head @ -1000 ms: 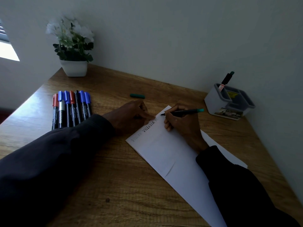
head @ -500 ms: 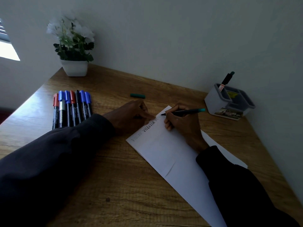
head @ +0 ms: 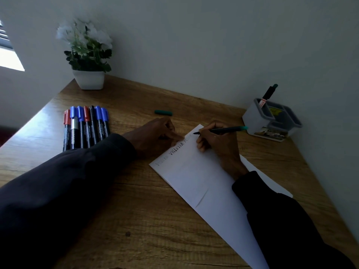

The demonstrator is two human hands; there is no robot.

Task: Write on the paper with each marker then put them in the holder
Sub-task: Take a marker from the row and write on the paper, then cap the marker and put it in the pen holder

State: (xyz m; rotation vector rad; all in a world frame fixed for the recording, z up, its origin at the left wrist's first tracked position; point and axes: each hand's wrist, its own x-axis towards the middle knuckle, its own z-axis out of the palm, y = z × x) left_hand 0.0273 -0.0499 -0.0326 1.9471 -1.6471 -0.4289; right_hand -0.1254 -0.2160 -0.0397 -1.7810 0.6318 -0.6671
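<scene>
Paper [head: 209, 183] lying on desk [head: 120, 210]. Right hand [head: 217, 144] pinching marker [head: 223, 130], tip touching paper's far corner. Left hand [head: 155, 135] loosely curled, fingertip pressing paper edge. Cap [head: 163, 112] lying beyond. Seven markers [head: 85, 129] lying left. Holder [head: 272, 119] standing far right, holding one marker.

You are seated at a wooden desk [head: 136, 220] with visible grain, set into a corner. Plain pale walls [head: 194, 39] meet its far edge and right side. At the upper left a window [head: 8, 57] admits bright daylight, which glares off the desk's left portion; elsewhere the room is dim. A white pot of white flowers [head: 88, 55] stands at the desk's far left corner.
</scene>
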